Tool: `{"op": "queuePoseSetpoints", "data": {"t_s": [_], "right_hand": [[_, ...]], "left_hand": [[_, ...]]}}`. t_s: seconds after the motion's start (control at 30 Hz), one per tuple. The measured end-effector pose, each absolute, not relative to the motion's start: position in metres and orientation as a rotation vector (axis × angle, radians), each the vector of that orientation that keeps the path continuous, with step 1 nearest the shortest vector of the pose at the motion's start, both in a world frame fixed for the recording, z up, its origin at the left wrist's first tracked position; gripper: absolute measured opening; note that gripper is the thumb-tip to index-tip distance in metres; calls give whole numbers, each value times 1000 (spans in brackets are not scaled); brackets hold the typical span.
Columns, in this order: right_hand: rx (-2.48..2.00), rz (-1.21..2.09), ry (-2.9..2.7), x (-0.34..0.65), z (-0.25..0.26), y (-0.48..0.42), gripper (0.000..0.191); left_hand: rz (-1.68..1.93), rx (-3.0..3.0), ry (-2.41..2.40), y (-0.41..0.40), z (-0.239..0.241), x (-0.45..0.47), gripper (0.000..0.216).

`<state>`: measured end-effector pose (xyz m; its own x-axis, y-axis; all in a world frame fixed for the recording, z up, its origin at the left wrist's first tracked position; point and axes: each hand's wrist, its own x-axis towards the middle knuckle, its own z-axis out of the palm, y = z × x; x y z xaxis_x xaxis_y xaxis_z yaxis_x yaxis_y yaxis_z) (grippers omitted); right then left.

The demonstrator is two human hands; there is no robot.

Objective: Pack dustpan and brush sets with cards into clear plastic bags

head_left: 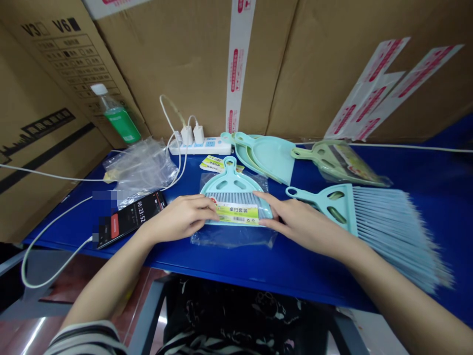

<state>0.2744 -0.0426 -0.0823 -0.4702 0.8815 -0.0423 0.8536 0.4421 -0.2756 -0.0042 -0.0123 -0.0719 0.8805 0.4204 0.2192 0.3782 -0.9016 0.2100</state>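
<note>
A mint-green mini broom and dustpan set [232, 187] lies in a clear plastic bag [232, 236] on the blue table [258, 266]. A green and yellow label card [236, 213] sits across the set. My left hand [181, 217] rests on the left end of the label, its fingers pressed down on the bag. My right hand [295, 219] lies on the right end, fingers stretched flat over the bag. Both hands touch the bagged set at once.
A stack of mint brushes [384, 222] fans out at the right. Empty dustpans [266, 155] and a bagged set [340, 162] lie behind. A phone [129, 219], loose plastic bags [142, 167], a power strip [201, 145] and a bottle [118, 116] are at the left. Cardboard boxes [177, 54] wall the back.
</note>
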Motion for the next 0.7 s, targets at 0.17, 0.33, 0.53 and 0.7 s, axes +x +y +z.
{"op": "queuePoseSetpoints", "data": {"t_s": [0.17, 0.33, 0.53, 0.7], "right_hand": [[-1519, 408, -2613, 272, -80, -46, 63], [-1542, 320, -2635, 269, -76, -46, 53], [-1490, 306, -2649, 265, -72, -45, 41], [-1461, 299, -2654, 264, -71, -46, 39]], "left_hand": [[442, 3064, 558, -14, -74, -2, 33], [391, 3227, 586, -14, -77, 2, 32], [347, 3279, 613, -14, -82, 5, 31], [296, 3299, 654, -15, -82, 8, 32]]}}
